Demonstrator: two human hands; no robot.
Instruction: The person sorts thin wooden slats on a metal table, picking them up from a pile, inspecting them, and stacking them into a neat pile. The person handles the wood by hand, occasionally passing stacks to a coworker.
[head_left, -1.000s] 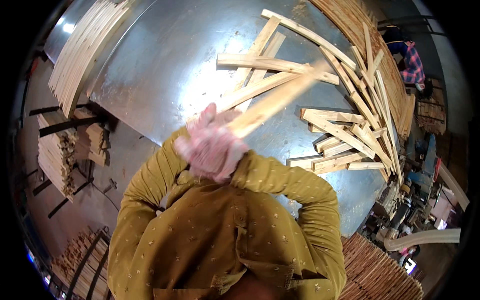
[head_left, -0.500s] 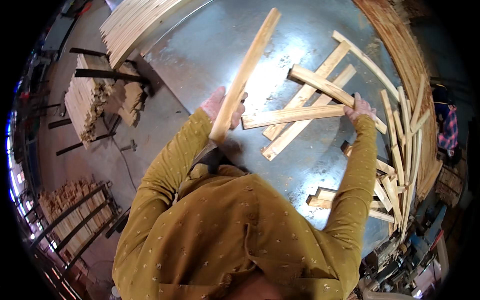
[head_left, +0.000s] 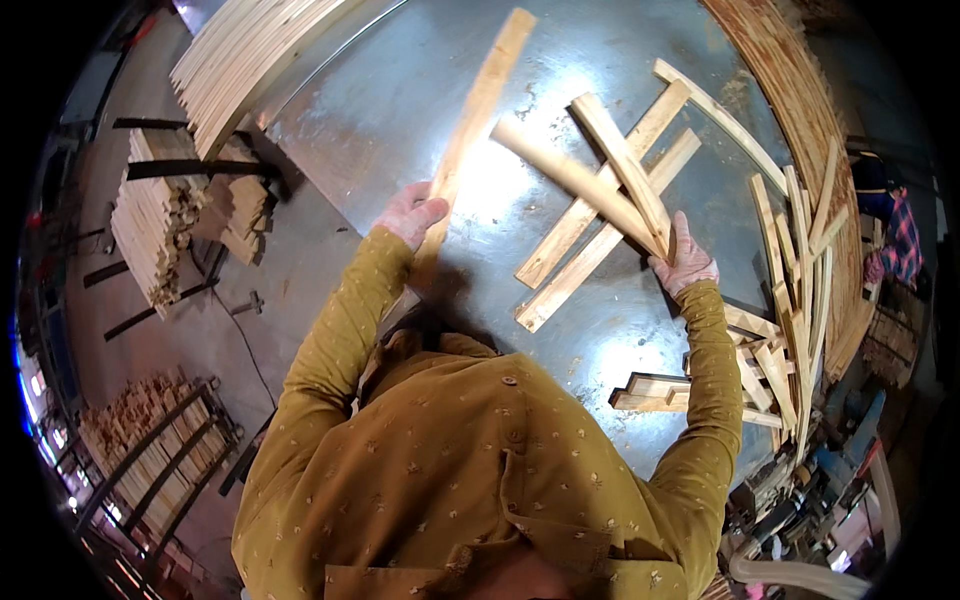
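Note:
My left hand [head_left: 412, 215] is closed around the lower part of a long wooden slat [head_left: 485, 95], which tilts up and away over the metal tabletop [head_left: 350, 120]. My right hand [head_left: 688, 265] grips the near ends of two shorter slats. One of these, a blurred slat [head_left: 570, 180], points to the far left; the other, a sharper slat [head_left: 618, 155], leans more steeply away. Beneath them, two slats lie side by side on the metal: a longer slat [head_left: 560, 245] and a nearer slat [head_left: 570, 280]. The fingertips of my right hand are partly hidden.
A loose heap of slats [head_left: 790, 290] covers the table's right side, beside a long wooden board edge [head_left: 800, 90]. Short pieces [head_left: 650, 392] lie by my right forearm. Stacked slats [head_left: 250, 55] stand at the far left, with racked bundles [head_left: 155, 215] below. Another person's plaid sleeve [head_left: 903, 240] shows at right.
My right hand has come nearer and slightly left, and its two slats have swung round to point farther away. My left hand has shifted a little left with its slat.

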